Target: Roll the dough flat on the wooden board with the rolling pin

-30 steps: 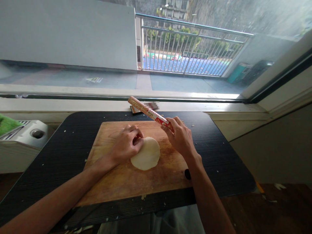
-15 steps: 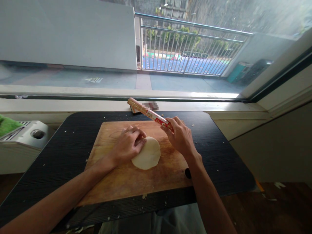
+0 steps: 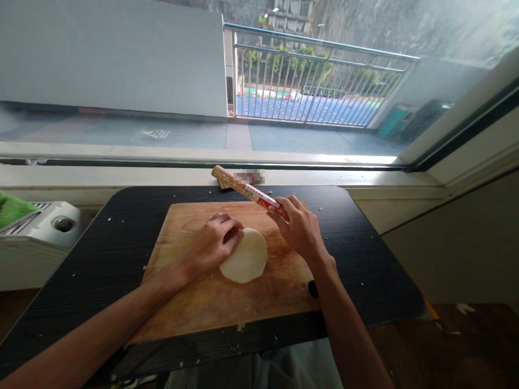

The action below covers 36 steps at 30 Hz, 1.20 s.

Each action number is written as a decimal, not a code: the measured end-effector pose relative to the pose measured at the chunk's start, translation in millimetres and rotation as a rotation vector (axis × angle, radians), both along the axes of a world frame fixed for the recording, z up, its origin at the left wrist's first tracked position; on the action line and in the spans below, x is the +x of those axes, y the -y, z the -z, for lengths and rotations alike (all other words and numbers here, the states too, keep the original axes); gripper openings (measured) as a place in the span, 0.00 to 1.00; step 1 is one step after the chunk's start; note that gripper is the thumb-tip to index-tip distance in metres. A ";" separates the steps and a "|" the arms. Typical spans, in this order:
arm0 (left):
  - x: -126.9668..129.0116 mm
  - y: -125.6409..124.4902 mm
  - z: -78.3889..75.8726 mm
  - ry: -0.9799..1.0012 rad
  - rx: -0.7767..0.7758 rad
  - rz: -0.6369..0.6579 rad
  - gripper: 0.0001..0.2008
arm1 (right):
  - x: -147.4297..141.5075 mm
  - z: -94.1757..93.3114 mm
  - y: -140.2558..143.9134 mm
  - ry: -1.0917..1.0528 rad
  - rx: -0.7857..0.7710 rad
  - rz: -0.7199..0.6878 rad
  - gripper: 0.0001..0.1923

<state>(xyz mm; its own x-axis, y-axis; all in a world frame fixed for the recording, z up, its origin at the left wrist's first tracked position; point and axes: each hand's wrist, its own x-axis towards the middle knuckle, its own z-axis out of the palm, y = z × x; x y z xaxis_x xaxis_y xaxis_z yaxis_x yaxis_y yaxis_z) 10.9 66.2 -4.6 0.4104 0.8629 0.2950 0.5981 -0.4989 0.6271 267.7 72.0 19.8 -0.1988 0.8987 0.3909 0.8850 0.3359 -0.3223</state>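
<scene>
Little has shifted since a second ago: the rolling pin (image 3: pixel 248 190) has dipped slightly at its far end, and the left hand (image 3: pixel 213 246) has crept a touch further over the dough (image 3: pixel 246 256).

Left hand: fingers curled together, resting on the left edge of the dough, thumb tucked beneath; whether it pinches the edge or merely presses it cannot be told. Right hand (image 3: pixel 300 229): clamped on the near end of the rolling pin, which is raised clear of the board and slants away toward the window sill (image 3: pixel 121 175).

Dough: a flat pale round, lying near the centre of the wooden cutting board (image 3: pixel 263 292), between the two hands. Board sits on a black ribbed table (image 3: pixel 101 237), with pale crumbs scattered about. A white appliance (image 3: pixel 40 227) stands beside the table's left edge.
</scene>
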 end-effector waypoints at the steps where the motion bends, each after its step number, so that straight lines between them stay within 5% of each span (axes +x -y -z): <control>1: 0.1 0.0 0.5 0.005 -0.003 0.005 0.10 | -0.1 -0.3 0.1 0.000 -0.006 0.002 0.16; 12: 4.4 7.0 -2.9 -0.178 0.078 0.098 0.18 | 0.3 0.7 -0.4 0.020 0.009 -0.003 0.14; 36: 8.2 8.9 0.5 -0.249 0.193 0.074 0.14 | 0.1 -1.1 0.4 0.038 -0.029 0.005 0.15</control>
